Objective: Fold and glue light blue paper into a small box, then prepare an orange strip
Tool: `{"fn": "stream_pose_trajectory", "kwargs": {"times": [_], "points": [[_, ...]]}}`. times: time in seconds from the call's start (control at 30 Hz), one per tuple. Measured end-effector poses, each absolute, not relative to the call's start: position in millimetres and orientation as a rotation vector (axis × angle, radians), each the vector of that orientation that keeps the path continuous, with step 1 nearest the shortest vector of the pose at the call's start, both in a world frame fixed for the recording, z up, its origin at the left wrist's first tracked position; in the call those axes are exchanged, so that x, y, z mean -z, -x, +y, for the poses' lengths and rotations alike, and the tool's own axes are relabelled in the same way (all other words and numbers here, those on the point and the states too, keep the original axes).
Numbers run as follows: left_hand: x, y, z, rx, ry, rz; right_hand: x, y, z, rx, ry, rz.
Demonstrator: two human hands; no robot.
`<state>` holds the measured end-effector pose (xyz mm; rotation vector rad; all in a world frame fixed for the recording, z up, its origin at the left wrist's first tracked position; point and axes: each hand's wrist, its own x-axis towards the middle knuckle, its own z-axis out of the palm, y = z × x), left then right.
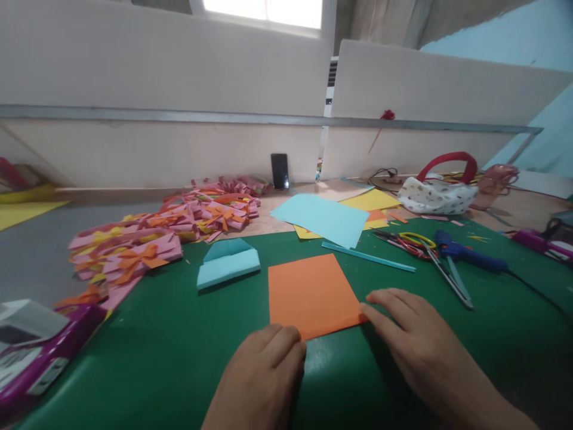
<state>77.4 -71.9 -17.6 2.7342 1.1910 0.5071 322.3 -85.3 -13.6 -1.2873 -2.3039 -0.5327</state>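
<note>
An orange sheet of paper [311, 292] lies on the green mat in front of me. My left hand [264, 373] is closed at the sheet's near left corner, its fingers bent together and the thumb mostly hidden. At the near right corner, my right hand [414, 334] pinches the paper's edge between thumb and fingertips. Just beyond the sheet are a folded light-blue paper piece [228, 269] on the left and a narrow blue paper strip [369, 257] on the right.
Pink paper pieces with orange bows [147, 257] are heaped at left, beside a purple device [49, 358]. Blue sheets [322, 215] lie behind. On the right are yellow-handled scissors [441, 266], a blue glue gun [470, 254] and its cord. A phone [280, 171] leans against the partition.
</note>
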Motion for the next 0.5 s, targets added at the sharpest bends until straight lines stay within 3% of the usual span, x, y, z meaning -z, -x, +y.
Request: {"fn": "stream_pose_trajectory", "kwargs": {"times": [0.5], "points": [[-0.3,-92.1,-49.8,-0.110,-2.694,1.462,13.3,-301.6,-68.9,0.390,1.189,-2.419]]}}
